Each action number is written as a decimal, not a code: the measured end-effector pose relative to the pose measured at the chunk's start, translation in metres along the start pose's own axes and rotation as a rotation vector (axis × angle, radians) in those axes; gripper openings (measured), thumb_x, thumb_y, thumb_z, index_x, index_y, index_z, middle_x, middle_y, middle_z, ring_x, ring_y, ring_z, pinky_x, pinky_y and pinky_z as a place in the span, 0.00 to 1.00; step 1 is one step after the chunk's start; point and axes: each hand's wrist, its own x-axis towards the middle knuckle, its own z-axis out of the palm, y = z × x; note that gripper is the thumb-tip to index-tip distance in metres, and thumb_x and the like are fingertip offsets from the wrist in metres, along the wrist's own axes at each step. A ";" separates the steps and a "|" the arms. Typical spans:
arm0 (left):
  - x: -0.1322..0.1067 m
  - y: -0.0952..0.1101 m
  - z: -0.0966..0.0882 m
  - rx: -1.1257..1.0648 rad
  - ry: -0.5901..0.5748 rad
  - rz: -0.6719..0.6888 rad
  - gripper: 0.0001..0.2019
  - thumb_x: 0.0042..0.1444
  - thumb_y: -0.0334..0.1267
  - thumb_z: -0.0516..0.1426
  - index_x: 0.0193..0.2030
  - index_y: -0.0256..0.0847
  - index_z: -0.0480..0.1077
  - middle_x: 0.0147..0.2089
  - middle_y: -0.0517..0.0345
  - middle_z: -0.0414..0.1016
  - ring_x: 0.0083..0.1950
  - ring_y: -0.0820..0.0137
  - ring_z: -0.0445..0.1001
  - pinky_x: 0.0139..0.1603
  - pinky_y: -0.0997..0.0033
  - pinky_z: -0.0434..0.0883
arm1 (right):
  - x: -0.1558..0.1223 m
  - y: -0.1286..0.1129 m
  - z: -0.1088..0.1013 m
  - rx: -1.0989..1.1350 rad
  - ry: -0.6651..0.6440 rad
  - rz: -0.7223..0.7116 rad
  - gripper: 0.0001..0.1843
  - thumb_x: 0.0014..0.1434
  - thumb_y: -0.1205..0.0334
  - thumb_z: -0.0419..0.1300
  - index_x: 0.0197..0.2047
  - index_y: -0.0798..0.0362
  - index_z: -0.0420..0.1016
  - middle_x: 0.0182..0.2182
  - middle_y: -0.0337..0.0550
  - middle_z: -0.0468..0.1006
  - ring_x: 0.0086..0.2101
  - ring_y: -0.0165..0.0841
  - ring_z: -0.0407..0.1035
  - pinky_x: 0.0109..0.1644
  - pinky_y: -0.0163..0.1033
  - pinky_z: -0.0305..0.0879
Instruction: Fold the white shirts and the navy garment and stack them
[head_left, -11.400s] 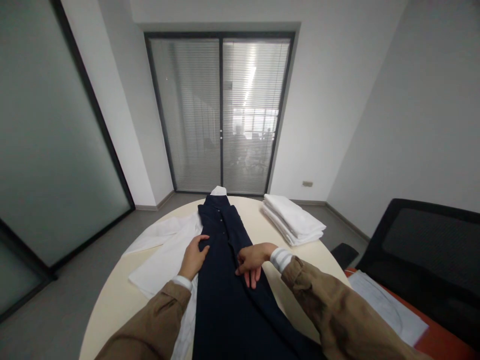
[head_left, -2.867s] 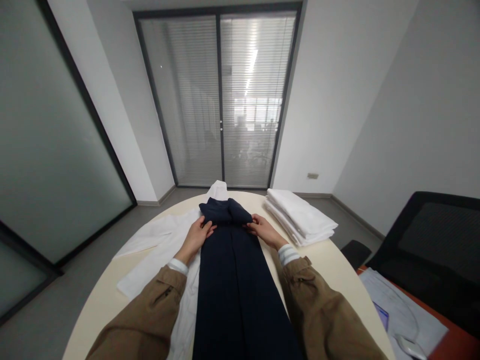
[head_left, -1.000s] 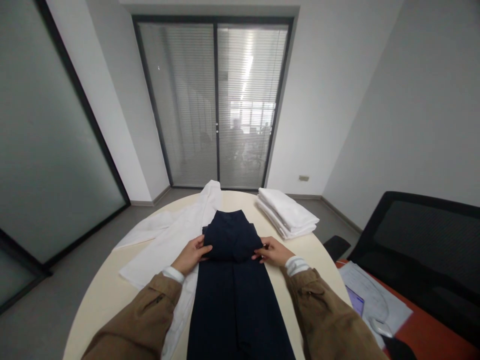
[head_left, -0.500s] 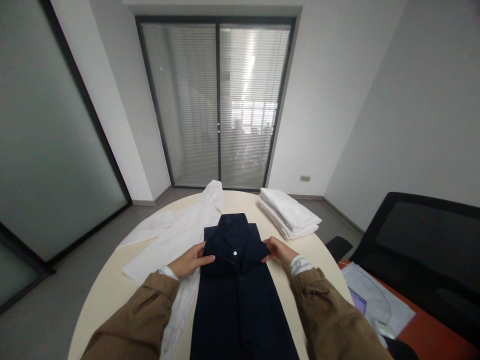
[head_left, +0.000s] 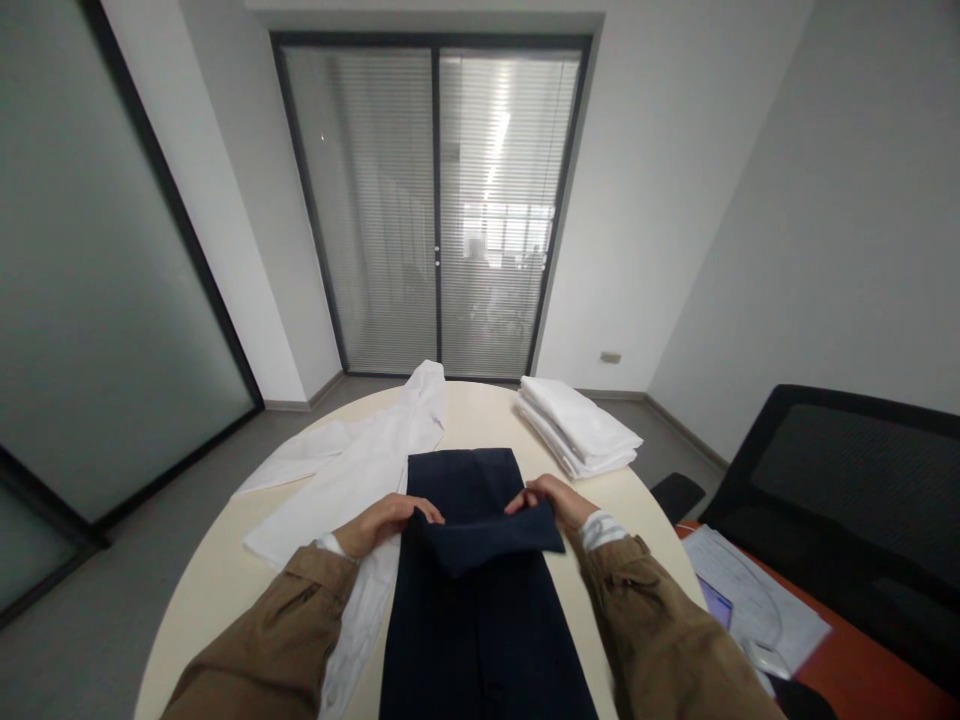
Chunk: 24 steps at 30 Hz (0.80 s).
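Note:
A navy shirt (head_left: 472, 620) lies lengthwise on the round cream table (head_left: 217, 560), its lower end running out of view at the bottom. Its collar end is turned back toward me, so the collar and the white button are hidden. My left hand (head_left: 386, 522) grips the left side of the turned-back part, fingers curled over its edge. On the right side, my right hand (head_left: 551, 500) pinches the same raised flap. A white shirt (head_left: 352, 470) is spread out to the left, partly beneath my left forearm and beside the navy one.
A stack of folded white garments (head_left: 577, 430) sits at the table's far right. Beyond the right edge stand a black mesh chair (head_left: 840, 500) and an orange surface (head_left: 870, 665) with papers (head_left: 750, 590) and a white mouse-like object (head_left: 766, 658). Glass doors (head_left: 435, 200) are behind.
Both hands have folded the navy shirt's collar end back toward me. The collar and button have gone out of sight, and the fabric beneath shows. The white garments have not moved.

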 end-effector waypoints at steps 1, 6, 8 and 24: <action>0.001 -0.001 0.000 0.024 0.048 -0.047 0.21 0.56 0.53 0.53 0.39 0.36 0.76 0.46 0.45 0.78 0.51 0.55 0.73 0.51 0.60 0.66 | -0.001 -0.001 0.000 -0.033 -0.042 -0.030 0.22 0.55 0.44 0.57 0.22 0.54 0.72 0.35 0.51 0.83 0.35 0.39 0.76 0.42 0.42 0.70; 0.009 -0.014 -0.004 0.304 0.381 -0.287 0.23 0.48 0.52 0.61 0.46 0.38 0.69 0.43 0.52 0.74 0.37 0.68 0.73 0.30 0.74 0.64 | -0.001 -0.009 0.002 -0.067 -0.179 -0.111 0.15 0.47 0.53 0.71 0.32 0.56 0.77 0.43 0.50 0.82 0.47 0.41 0.75 0.55 0.46 0.65; 0.010 -0.022 -0.006 0.416 0.487 -0.344 0.24 0.47 0.51 0.61 0.47 0.38 0.66 0.41 0.54 0.72 0.28 0.73 0.70 0.26 0.74 0.63 | -0.001 -0.011 0.002 -0.110 -0.178 -0.131 0.18 0.43 0.55 0.74 0.34 0.55 0.77 0.44 0.50 0.82 0.49 0.41 0.74 0.57 0.48 0.64; 0.026 -0.041 0.001 0.583 0.626 -0.106 0.23 0.58 0.40 0.53 0.60 0.41 0.63 0.44 0.54 0.75 0.33 0.71 0.75 0.37 0.71 0.70 | 0.015 0.006 -0.013 -0.368 0.121 -0.285 0.12 0.50 0.59 0.68 0.37 0.53 0.75 0.50 0.50 0.79 0.53 0.41 0.71 0.63 0.51 0.59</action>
